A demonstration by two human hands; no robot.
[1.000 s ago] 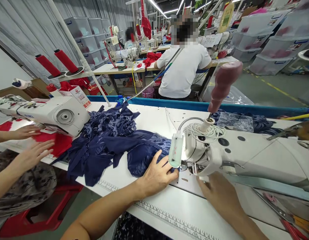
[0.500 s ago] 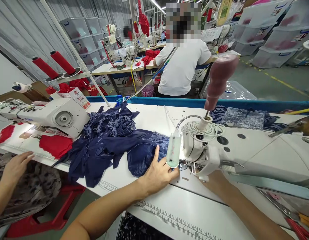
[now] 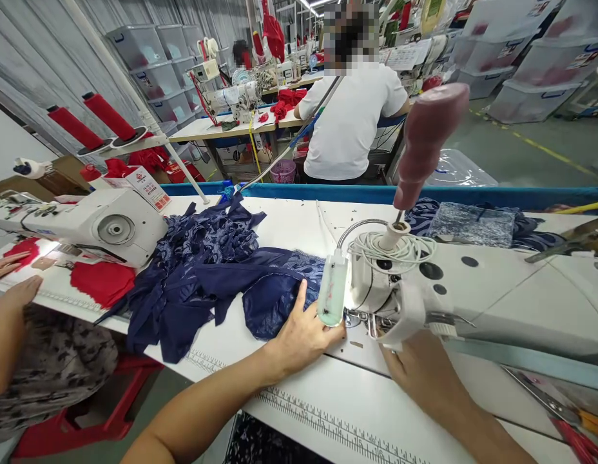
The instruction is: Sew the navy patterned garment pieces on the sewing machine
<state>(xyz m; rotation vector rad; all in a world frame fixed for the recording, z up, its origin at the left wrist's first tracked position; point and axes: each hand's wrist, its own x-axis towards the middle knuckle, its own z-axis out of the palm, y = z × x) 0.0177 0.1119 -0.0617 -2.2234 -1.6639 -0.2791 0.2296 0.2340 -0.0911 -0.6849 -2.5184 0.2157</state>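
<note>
Navy cloth (image 3: 212,280) on the tabletop (image 3: 285,223), just left of the machine (image 3: 511,283). Left hand (image 3: 303,335) upon the cloth beside the machine, grip apart, forefinger extended. Right hand (image 3: 415,367) partly behind the machine's head, fingertips hidden; cannot tell its grip. Lamp (image 3: 332,293) at the machine's left end. Red cloth (image 3: 103,283) well left of the machine.

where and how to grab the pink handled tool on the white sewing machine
Probably by the thick pink handle, from above: it leans slightly but stands free at the top, while the thin metal shank sits in the white cone-shaped socket.
</note>
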